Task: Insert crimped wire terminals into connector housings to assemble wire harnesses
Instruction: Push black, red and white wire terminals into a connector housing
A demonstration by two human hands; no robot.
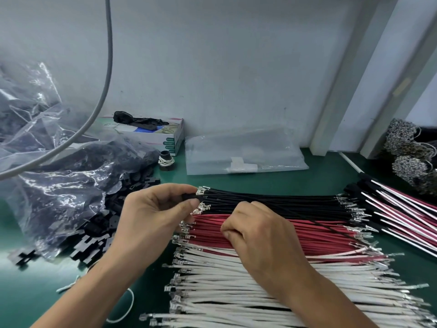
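The left hand (151,209) pinches a small black connector housing (190,197) between thumb and fingertips, raised just above the left ends of the black wires (272,202), likely so its opening faces the wire coming in. The right hand (257,233) is curled over the red wires (307,235), and a single black wire (314,223) runs from under its fingers toward the tabletop's right edge; its grip seems to pinch that wire, though the fingertips are hidden. Whether a terminal is already seated in the housing cannot be told.

The wires lie sorted in bands on the green tabletop (319,178): black farthest, red in the middle, white wires (260,292) nearest, terminals aligned at each end for quick picking. Finished harnesses (402,216) lie at the right edge. A clear bag of black housings (78,185) spills at the left, close to the left hand. A tissue box (163,133) and a flat plastic bag (243,150) sit along the far edge, clear of the work. A grey cable (104,91) hangs across the upper left.
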